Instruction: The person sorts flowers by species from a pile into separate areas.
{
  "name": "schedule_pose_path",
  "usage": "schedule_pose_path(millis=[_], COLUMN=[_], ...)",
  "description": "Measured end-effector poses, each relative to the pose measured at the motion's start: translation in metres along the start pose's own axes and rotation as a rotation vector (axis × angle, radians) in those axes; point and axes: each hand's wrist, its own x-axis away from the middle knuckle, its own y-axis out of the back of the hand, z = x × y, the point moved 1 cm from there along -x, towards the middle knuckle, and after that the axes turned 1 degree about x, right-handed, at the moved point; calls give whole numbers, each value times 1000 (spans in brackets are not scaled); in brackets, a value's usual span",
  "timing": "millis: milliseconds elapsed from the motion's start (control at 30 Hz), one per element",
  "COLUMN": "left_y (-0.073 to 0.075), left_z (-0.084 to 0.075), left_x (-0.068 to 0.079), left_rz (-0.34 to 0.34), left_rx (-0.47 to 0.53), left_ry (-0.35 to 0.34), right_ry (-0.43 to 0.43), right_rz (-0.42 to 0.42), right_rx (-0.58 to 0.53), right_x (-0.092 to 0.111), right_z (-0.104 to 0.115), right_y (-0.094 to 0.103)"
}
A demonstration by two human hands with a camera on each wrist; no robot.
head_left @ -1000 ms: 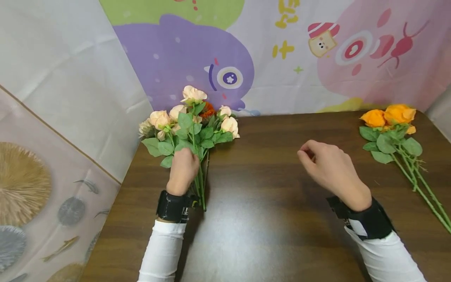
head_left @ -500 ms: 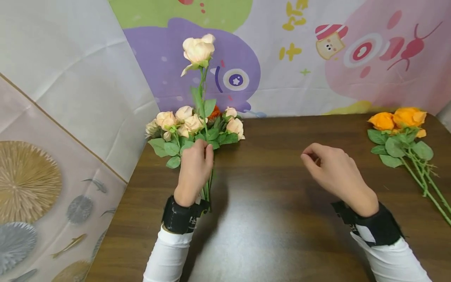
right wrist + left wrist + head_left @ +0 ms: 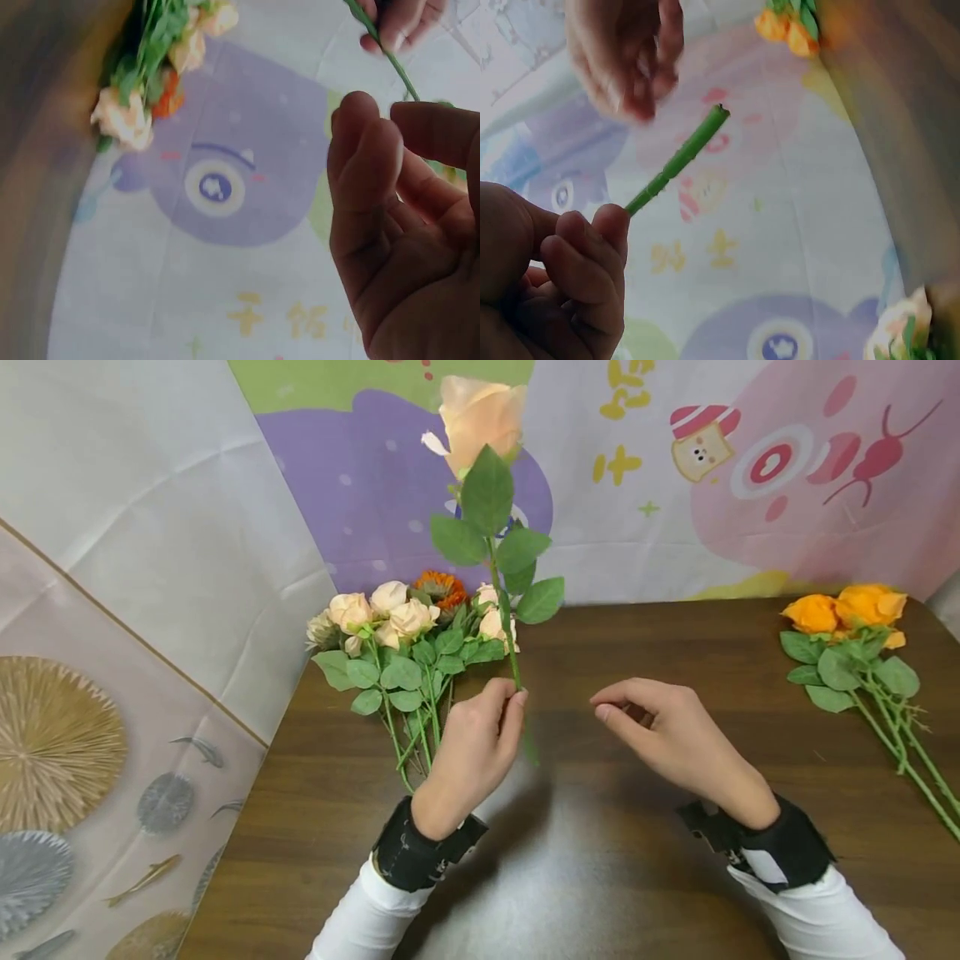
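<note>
My left hand [image 3: 472, 747] pinches the stem of a peach rose [image 3: 483, 422] and holds it nearly upright above the table, bloom at the top and green leaves below it. In the left wrist view the cut end of the green stem [image 3: 686, 156] sticks out past the fingers. Apart from the stem, to its right, my right hand [image 3: 675, 739] hovers with fingers loosely bent and nothing between them. On the table behind my left hand lies a bunch of peach roses [image 3: 408, 618] with an orange-red flower [image 3: 441, 589] among them.
Several orange roses [image 3: 862, 610] with long stems lie at the right side of the brown table [image 3: 600, 893]. A printed cloth [image 3: 600, 543] hangs along the table's back edge, and a pale patterned cloth [image 3: 150, 710] is at the left.
My left hand has drawn one peach rose up out of the bunch and carried it right, nearer the middle. My right hand has shifted slightly left, towards the rose.
</note>
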Motion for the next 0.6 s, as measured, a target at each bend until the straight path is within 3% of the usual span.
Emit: schedule_pose_path(millis=[367, 600], left_y=[-18, -28], left_z=[-24, -26], left_x=[13, 17], left_rz=[172, 210], left_rx=[102, 66], left_ry=[-46, -64], right_ry=[-91, -110], right_rz=[-15, -65], right_rx=[-331, -379], right_x=[4, 5], right_z=[15, 17], right_y=[-18, -20])
